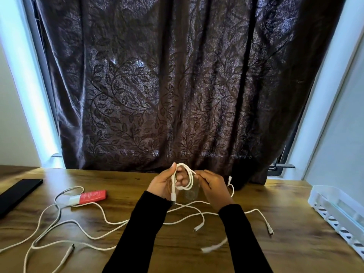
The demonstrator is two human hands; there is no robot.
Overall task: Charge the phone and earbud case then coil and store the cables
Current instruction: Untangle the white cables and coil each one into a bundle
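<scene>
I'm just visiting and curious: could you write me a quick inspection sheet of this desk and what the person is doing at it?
Surface: wooden table, grain visible.
Job's things: black phone lying flat at the far left edge; earbud case not seen.
Clutter: red and white box left of centre; a clear glass behind the hands.
Grippers: left hand holds a small white coil; right hand pinches the coil's free strand.
Cables: loose white cables sprawl uncoiled across the table, several plug ends lying free.
Surroundings: dark leaf-patterned curtain behind; white slotted basket at the right edge.
</scene>
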